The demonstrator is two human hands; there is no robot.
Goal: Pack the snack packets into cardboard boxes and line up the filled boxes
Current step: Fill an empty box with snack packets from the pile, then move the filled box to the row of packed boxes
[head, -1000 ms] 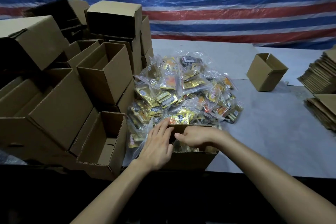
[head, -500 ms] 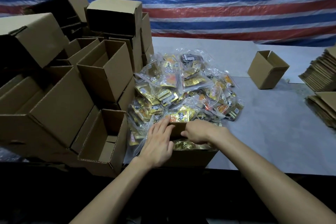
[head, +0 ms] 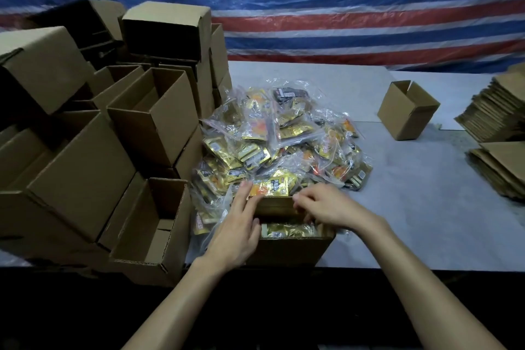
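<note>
Working box (head: pixel 287 250) sits at the near table edge, dead centre between both forearms, with its long axis running left-right. Gold packets (head: pixel 287 229) show through the open top, so I judge it about full. Left hand (head: pixel 238 233) lies flat with its fingers straight and together. It lies over the box's left end, fingertips reaching the far flap (head: pixel 274 204). Right hand (head: pixel 326 207) is over the right half with its fingers curled down at that flap's edge. Can't tell if it's pinching the flap or tamping packets. The key relation is that the far flap lies between the two hands and hinges along the far long side, so closing means folding it toward the body. The right hand is nearer its free edge and the left is placed to hold it flat. The loose packet pile (head: pixel 284 145) starts directly beyond the box, touching its far side, and could snag a flap. Empty boxes (head: pixel 153 119) are stacked on the left. One open box (head: pixel 407 111) sits far right, well apart from the pile. Flattened cartons (head: pixel 500 111) are at the right edge. The table (head: pixel 426 207) to the right of the working box looks like the lining-up spot, so the right arm is better placed for the shift.
</note>
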